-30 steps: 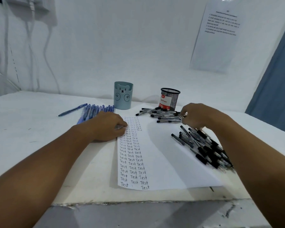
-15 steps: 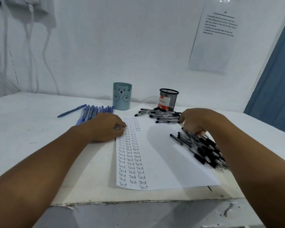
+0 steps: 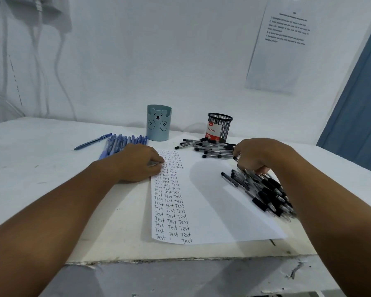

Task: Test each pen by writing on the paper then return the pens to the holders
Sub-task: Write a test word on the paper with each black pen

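**A:** What does the head view show?

**B:** A white table [image 3: 41,168] seen from above, with both forearms reaching in. A sheet of paper [image 3: 212,200] lies in the middle, its left side filled with three columns of the handwritten word "Test".

**A:** Where are the hands?

**B:** The left hand [image 3: 139,163] rests on the paper's upper left edge, fingers curled under, knuckles up. It seems to be pinning the sheet so it will not slide. Something small and grey shows at the fingertips, but I cannot tell whether the hand holds anything. The right hand [image 3: 255,157] is arched over the near pile of black pens [image 3: 263,194] on the paper's right edge, fingers curled down into the pile. It appears to be picking out one pen; whether one is already gripped is hidden.

**A:** And the other pens?

**B:** A second group of black pens [image 3: 212,148] lies scattered at the foot of the black mesh holder [image 3: 220,127], beyond the paper. A row of blue pens [image 3: 124,142] lies side by side just left of the light blue bear holder [image 3: 159,123], partly behind the left hand, with one loose blue pen [image 3: 92,141] further left. I would guess the separate groups keep tested and untested pens apart, each colour near its own holder.

**A:** Are the holders filled?

**B:** No pens stand up from either one.
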The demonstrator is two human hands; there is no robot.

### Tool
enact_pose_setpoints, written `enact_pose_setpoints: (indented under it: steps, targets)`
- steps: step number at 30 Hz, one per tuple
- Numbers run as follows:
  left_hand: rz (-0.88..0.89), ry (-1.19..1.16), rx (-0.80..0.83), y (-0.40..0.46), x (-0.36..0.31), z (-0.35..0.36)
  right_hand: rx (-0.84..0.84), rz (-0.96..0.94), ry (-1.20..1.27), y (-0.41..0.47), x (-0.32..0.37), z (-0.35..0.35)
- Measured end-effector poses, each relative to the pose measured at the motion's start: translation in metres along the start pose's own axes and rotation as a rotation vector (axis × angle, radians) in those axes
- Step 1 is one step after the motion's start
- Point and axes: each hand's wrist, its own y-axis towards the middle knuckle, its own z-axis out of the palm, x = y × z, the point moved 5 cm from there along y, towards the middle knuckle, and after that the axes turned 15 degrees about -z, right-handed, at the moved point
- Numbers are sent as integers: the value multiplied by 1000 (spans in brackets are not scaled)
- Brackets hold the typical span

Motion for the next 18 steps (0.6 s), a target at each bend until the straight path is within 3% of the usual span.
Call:
enact_pose_setpoints:
  steps: [18]
  targets:
    - [-6, -24, 7, 1, 2, 1, -63, 12, -24, 5, -9, 2]
